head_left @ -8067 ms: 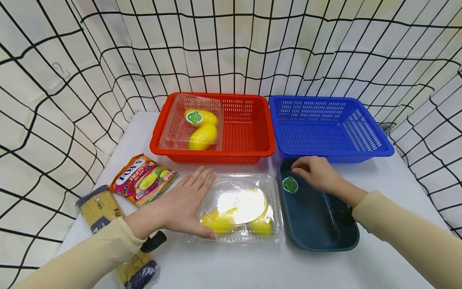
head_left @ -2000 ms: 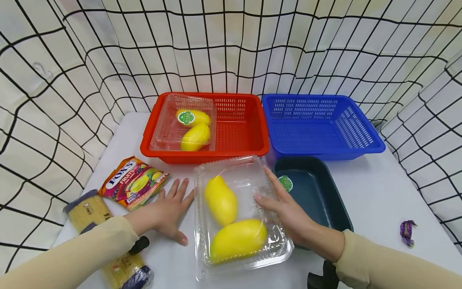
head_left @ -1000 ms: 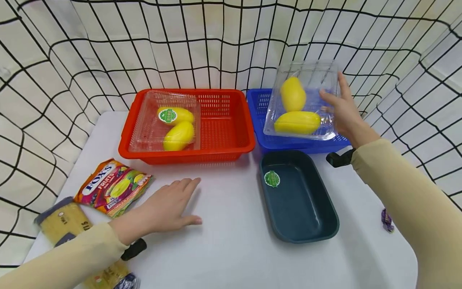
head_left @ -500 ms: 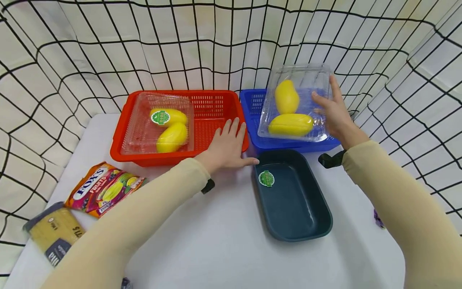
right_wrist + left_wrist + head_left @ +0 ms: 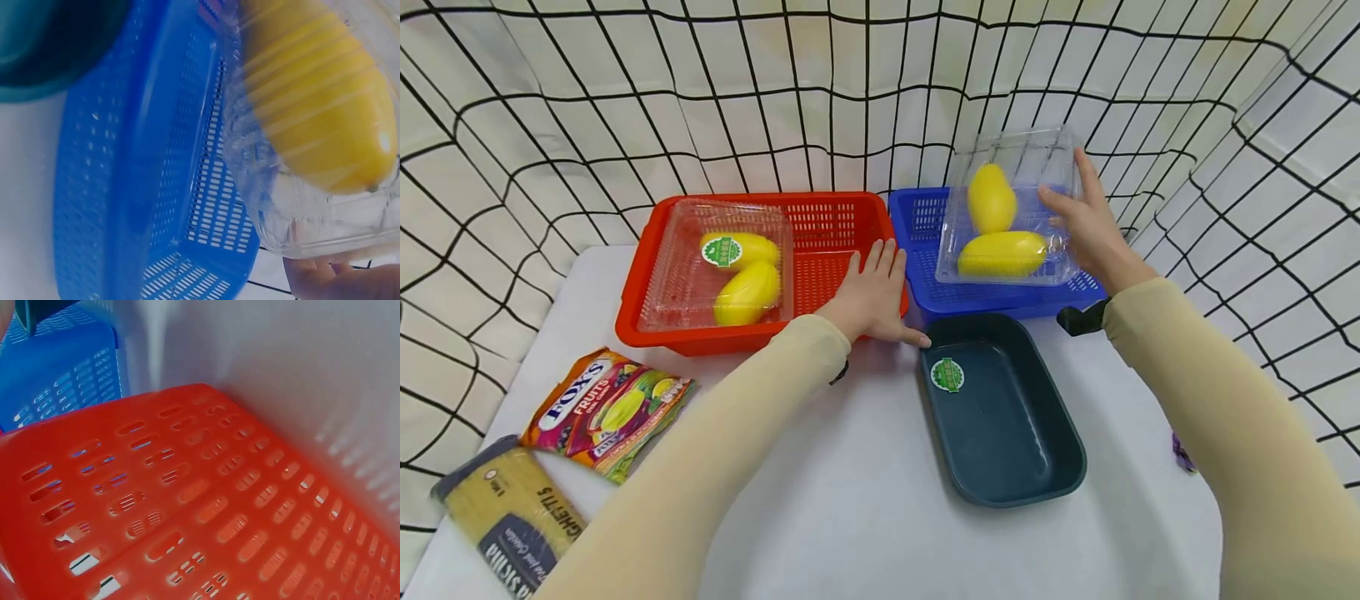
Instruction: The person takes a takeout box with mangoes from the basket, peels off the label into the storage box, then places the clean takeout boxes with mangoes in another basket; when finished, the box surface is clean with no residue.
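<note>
My right hand (image 5: 1093, 221) grips the right side of a clear plastic clamshell box (image 5: 1033, 196), tilted over the blue basket (image 5: 925, 275). Two yellow mangoes (image 5: 1002, 254) lie inside; one mango (image 5: 319, 94) shows large in the right wrist view, where fingers (image 5: 337, 281) are at the box's edge. With fingers spread, my left hand (image 5: 871, 292) lies over the right front rim of the red basket (image 5: 715, 335), its thumb by the corner of a dark green tray (image 5: 1000, 417). Mostly the red basket (image 5: 187, 494) fills the left wrist view.
Inside the red basket sits a second clear box (image 5: 673, 267) with two mangoes, one stickered. A Fox's candy bag (image 5: 610, 412) and a spaghetti pack (image 5: 512, 508) lie at the left. Near my right sleeve is a purple-wrapped sweet (image 5: 1182, 454). Black netting surrounds the table.
The clamshell box has gone from the table up over the blue basket in my right hand. My left hand has moved from the table to the red basket's rim. The view has shifted slightly.
</note>
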`<action>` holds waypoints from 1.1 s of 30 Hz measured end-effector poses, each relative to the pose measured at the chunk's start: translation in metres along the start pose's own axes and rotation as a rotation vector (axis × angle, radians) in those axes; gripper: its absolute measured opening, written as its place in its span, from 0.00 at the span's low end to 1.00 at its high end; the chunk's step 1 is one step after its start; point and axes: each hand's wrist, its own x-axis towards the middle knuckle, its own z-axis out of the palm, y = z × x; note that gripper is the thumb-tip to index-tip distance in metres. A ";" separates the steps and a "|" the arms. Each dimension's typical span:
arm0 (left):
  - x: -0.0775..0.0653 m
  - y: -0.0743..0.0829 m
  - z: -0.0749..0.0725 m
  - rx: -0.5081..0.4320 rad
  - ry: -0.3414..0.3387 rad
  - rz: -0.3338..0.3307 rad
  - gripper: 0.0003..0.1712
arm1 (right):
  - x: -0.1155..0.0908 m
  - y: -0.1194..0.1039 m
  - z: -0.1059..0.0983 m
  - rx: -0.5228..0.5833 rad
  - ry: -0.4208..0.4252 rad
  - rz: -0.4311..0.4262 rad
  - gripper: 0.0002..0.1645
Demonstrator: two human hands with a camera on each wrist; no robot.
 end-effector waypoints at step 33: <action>0.000 0.000 0.009 -0.045 0.060 -0.017 0.77 | 0.044 0.052 0.003 -0.257 -0.291 0.248 0.47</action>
